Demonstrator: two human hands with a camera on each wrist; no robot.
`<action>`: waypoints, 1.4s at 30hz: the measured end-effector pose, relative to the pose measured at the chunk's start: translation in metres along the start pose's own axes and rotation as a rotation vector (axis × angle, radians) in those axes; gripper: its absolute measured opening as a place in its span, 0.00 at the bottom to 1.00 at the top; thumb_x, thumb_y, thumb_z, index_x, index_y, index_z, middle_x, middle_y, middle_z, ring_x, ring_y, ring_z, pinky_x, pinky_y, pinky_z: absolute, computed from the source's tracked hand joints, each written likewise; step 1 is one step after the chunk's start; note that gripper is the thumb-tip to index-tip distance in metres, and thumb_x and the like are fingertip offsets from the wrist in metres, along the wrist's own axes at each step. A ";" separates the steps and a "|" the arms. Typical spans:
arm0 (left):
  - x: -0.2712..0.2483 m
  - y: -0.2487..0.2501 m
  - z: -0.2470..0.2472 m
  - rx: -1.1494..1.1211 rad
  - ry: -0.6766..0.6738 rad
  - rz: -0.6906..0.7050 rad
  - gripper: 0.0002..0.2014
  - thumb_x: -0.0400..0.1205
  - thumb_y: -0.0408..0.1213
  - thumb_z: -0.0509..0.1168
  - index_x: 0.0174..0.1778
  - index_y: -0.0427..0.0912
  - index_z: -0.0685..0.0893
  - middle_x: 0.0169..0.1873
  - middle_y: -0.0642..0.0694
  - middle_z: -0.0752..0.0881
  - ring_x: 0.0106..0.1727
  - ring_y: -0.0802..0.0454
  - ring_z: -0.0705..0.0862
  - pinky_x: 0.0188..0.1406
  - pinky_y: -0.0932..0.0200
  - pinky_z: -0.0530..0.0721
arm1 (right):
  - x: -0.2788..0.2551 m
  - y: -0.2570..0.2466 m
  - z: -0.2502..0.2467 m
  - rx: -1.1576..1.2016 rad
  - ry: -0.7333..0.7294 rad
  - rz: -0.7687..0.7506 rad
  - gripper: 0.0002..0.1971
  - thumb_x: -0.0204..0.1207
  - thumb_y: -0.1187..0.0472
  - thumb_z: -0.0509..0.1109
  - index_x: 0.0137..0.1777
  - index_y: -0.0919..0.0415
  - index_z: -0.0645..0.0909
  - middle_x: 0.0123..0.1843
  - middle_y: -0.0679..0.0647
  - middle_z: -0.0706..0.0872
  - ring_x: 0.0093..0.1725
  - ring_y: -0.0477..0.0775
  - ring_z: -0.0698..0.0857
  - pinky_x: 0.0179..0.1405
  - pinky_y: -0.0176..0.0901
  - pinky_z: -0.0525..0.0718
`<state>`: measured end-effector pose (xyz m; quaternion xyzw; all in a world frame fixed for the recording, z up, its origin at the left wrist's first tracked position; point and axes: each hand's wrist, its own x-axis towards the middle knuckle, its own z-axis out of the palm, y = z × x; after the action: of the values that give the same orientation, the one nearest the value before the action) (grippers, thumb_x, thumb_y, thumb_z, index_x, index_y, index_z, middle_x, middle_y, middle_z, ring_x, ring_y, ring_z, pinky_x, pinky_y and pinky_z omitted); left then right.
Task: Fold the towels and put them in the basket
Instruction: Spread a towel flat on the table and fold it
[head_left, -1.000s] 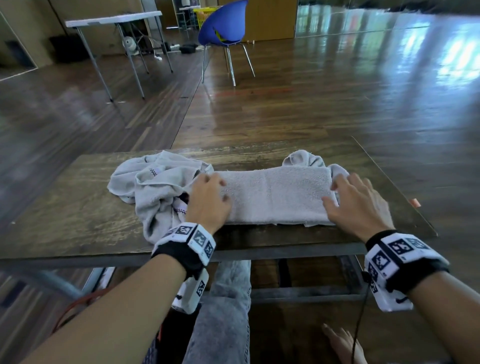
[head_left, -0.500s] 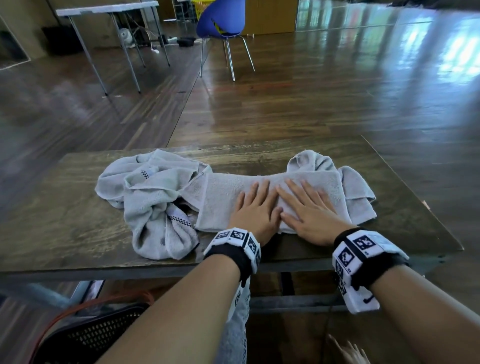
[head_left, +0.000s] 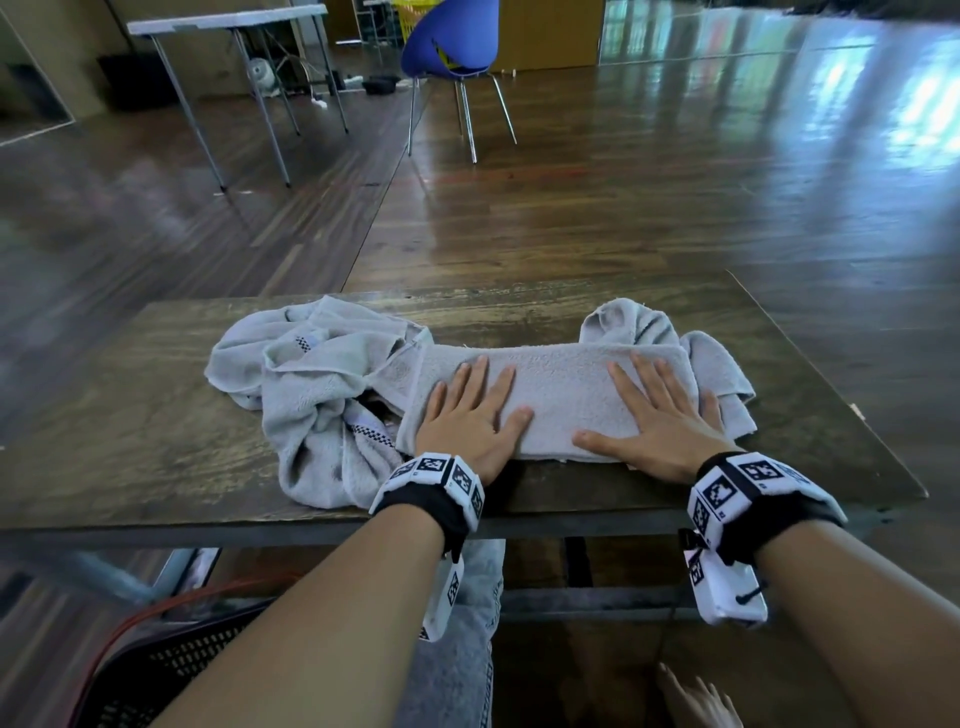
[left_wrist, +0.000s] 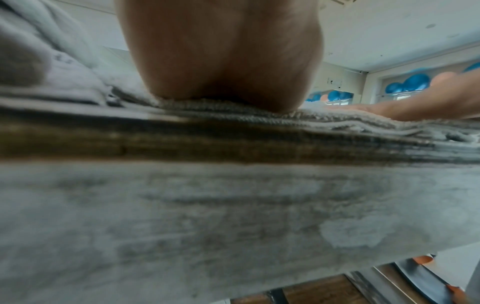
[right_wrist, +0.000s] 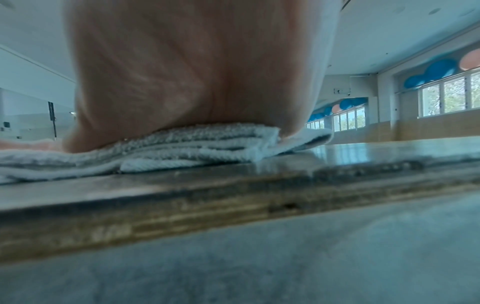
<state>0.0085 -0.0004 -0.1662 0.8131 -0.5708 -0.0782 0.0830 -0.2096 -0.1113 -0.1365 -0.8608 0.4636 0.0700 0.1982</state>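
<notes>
A folded grey towel (head_left: 558, 395) lies as a long strip near the front edge of the wooden table (head_left: 156, 415). My left hand (head_left: 470, 410) presses flat on its left end, fingers straight and spread. My right hand (head_left: 657, 415) lies flat on its right end in the same way. Both wrist views show a palm heel on the towel's stacked layers (right_wrist: 197, 144) (left_wrist: 259, 117). A crumpled grey towel (head_left: 311, 384) with a checkered band sits to the left, and another one (head_left: 722, 374) pokes out behind the right end. A black mesh basket (head_left: 156, 670) stands on the floor under the table's left side.
A blue chair (head_left: 452, 47) and a white folding table (head_left: 228, 21) stand far back on the wooden floor. An orange cable (head_left: 171, 608) runs by the basket. My grey trouser leg (head_left: 457, 649) is below the table edge.
Both hands met side by side at the towel's middle half a second ago. They have since slid apart along it, left hand leftward and right hand rightward, palms flat.
</notes>
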 end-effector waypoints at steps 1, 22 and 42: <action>-0.001 -0.001 -0.001 0.002 -0.002 -0.016 0.33 0.83 0.69 0.34 0.84 0.66 0.36 0.85 0.58 0.34 0.86 0.57 0.32 0.83 0.52 0.31 | -0.002 0.001 -0.001 0.001 -0.002 0.008 0.64 0.48 0.06 0.42 0.83 0.32 0.24 0.78 0.34 0.15 0.79 0.41 0.19 0.81 0.66 0.27; -0.029 -0.008 -0.003 0.001 -0.030 -0.148 0.36 0.82 0.70 0.36 0.84 0.63 0.33 0.85 0.57 0.31 0.85 0.55 0.30 0.83 0.39 0.33 | -0.005 -0.049 0.000 -0.121 0.211 -0.239 0.53 0.73 0.30 0.62 0.89 0.55 0.40 0.89 0.47 0.30 0.87 0.52 0.28 0.82 0.62 0.30; -0.033 -0.010 0.003 -0.026 0.107 -0.135 0.36 0.81 0.72 0.36 0.85 0.65 0.38 0.86 0.59 0.35 0.86 0.58 0.34 0.84 0.42 0.37 | 0.015 -0.016 -0.007 -0.192 -0.055 -0.065 0.61 0.59 0.12 0.41 0.85 0.44 0.24 0.86 0.40 0.23 0.85 0.45 0.26 0.85 0.60 0.32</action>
<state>0.0056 0.0337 -0.1699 0.8516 -0.5085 -0.0474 0.1186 -0.1886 -0.1176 -0.1299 -0.8881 0.4210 0.1312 0.1298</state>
